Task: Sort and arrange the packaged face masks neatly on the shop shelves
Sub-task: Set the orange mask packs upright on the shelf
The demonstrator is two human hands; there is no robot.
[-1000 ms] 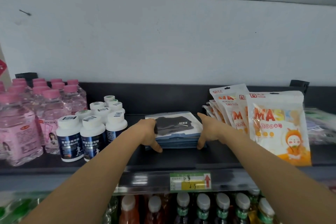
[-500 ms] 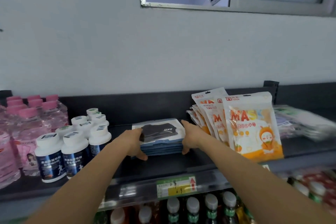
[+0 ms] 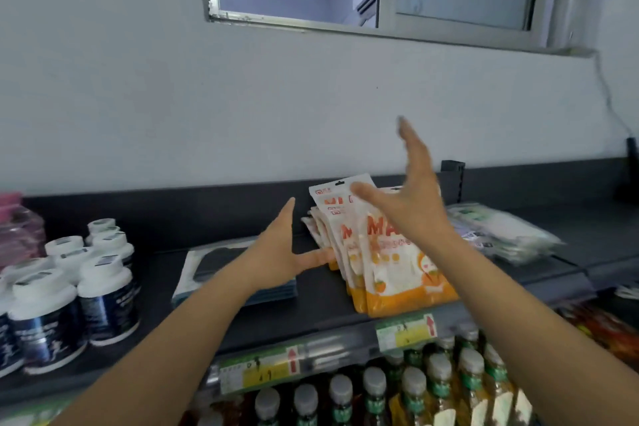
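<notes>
Grip: both hands spread and empty, closing in on the orange mask pouches.

Our right hand hangs above the leaning row of orange-and-white mask pouches, fingers splayed, thumb near the front pouch's top edge, holding nothing. Our left hand is flat and spread, its fingertips reaching the row's left side; whether they touch, we cannot tell. The pouches stand tilted back at the shelf front, right of a flat stack of dark mask packs, which sits beside the white-capped bottles. Clear-wrapped mask packs lie further right. We judge the pouches light, soft and slick: film that slides and slumps. Best taken from both flanks, squeezing the row together, or pinched at the stiffer sealed header.
</notes>
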